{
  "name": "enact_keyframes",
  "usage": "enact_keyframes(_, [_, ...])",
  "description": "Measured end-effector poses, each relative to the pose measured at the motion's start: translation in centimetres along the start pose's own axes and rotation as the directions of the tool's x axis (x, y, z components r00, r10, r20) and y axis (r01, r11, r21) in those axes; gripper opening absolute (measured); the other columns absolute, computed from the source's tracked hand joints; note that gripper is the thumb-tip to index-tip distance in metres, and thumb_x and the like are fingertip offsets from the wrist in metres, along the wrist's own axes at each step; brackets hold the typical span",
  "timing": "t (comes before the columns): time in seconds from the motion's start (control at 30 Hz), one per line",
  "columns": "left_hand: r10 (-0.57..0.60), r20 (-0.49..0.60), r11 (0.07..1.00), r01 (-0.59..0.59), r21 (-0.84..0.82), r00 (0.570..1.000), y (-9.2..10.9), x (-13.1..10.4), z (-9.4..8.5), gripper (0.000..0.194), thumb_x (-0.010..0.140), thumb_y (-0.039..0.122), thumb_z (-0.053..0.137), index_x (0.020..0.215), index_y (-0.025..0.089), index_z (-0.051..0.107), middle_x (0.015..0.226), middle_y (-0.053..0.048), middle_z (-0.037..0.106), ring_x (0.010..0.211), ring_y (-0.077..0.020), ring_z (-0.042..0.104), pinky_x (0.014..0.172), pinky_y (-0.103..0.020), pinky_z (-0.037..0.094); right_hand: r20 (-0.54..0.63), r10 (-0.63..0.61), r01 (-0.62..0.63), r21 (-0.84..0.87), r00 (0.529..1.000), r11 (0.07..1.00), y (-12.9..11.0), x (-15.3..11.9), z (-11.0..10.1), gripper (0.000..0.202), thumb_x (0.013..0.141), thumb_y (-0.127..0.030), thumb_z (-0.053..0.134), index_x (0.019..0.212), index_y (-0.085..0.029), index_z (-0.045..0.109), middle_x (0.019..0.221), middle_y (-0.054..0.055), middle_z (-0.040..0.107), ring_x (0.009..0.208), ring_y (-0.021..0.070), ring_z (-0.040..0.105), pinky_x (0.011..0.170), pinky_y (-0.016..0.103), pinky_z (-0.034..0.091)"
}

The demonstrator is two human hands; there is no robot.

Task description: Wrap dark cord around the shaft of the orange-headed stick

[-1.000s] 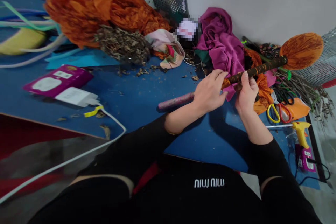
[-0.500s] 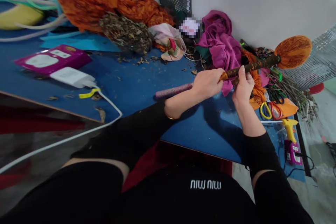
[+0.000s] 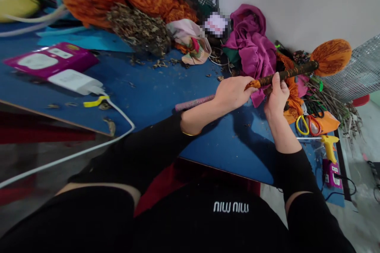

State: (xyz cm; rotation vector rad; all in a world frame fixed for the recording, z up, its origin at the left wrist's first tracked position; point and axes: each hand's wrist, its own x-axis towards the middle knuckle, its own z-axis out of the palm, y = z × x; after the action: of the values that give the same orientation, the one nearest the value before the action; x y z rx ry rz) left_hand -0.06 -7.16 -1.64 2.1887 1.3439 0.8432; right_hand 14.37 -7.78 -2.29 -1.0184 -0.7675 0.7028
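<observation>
We find the left hand closed on an orange strip at the left end of a wrapped rod, and the right hand gripping the rod with its thumb on top. The rod slants over the blue table, an orange fabric head at its right end. A pink stick shows beyond the left forearm; we cannot tell whether it joins the rod. We note a yellow glue gun, then yellow and red scissor handles. Farther off lie magenta cloth and dried leaves.
</observation>
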Motion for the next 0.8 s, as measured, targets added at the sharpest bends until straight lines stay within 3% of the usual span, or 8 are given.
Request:
enact_keyframes(0.1, [-0.018,-0.022,1.0,0.018,-0.023,1.0,-0.2,-0.1,0.2,0.024,0.098,0.035,0.069,0.116,0.026,0.081,0.115,-0.007,0.084,0.106,-0.03,0.077,0.087,-0.037,0.055,-0.008,-0.02,0.02,-0.042,1.0,0.999,0.2,0.0,0.0,0.044,0.087,-0.05,0.074,0.07,-0.027,0.041,0.055,-0.013,0.031,0.043,0.0047,0.029,0.044,0.024,0.024])
enact_keyframes(0.23, [0.002,-0.06,0.996,-0.007,-0.088,0.998,-0.5,-0.1,0.4,0.038,0.097,0.032,0.068,0.133,0.024,0.074,0.124,-0.008,0.082,0.114,-0.0307,0.076,0.092,-0.038,0.055,-0.017,-0.017,0.016,-0.055,1.0,0.998,0.1,0.2,-0.1,0.04,0.088,-0.047,0.072,0.071,-0.027,0.042,0.056,-0.013,0.03,0.042,0.0041,0.03,0.044,0.023,0.026])
enact_keyframes(0.37, [0.067,-0.03,0.99,-0.071,-0.119,0.997,-0.9,0.1,0.2,0.035,0.095,0.028,0.065,0.127,0.022,0.077,0.119,-0.008,0.083,0.11,-0.0295,0.075,0.092,-0.038,0.055,-0.015,-0.002,0.002,0.006,1.0,1.0,-0.3,0.3,-0.1,0.04,0.088,-0.042,0.073,0.069,-0.026,0.041,0.054,-0.014,0.03,0.043,0.0037,0.029,0.044,0.022,0.026])
enact_keyframes(0.6, [-0.009,-0.129,0.981,-0.016,-0.192,0.992,-1.5,0.7,-0.7,0.039,0.088,0.027,0.068,0.125,0.027,0.081,0.112,-0.004,0.084,0.102,-0.0268,0.074,0.092,-0.037,0.055,0.086,0.027,-0.038,0.13,0.996,0.991,-0.3,-1.3,0.6,0.044,0.09,-0.05,0.074,0.07,-0.027,0.041,0.056,-0.013,0.029,0.046,0.0072,0.028,0.048,0.024,0.032])
enact_keyframes(0.73, [0.018,-0.132,0.942,-0.061,-0.33,0.991,-2.2,1.2,-0.2,0.042,0.086,0.025,0.067,0.125,0.025,0.081,0.112,-0.004,0.084,0.098,-0.0243,0.074,0.094,-0.036,0.055,0.052,0.162,-0.169,0.158,0.985,0.973,-0.1,-1.9,0.7,0.032,0.093,-0.049,0.07,0.077,-0.025,0.055,0.055,-0.013,0.027,0.045,0.0067,0.026,0.049,0.023,0.035])
enact_keyframes(0.8, [0.015,-0.101,0.921,-0.053,-0.386,0.995,-2.4,1.4,0.0,0.04,0.085,0.027,0.067,0.121,0.023,0.083,0.107,-0.004,0.084,0.093,-0.0227,0.073,0.089,-0.034,0.056,0.058,0.151,-0.157,0.109,0.987,0.982,-0.3,-1.9,0.6,0.033,0.091,-0.053,0.071,0.078,-0.025,0.059,0.054,-0.014,0.026,0.045,0.0062,0.025,0.047,0.024,0.031])
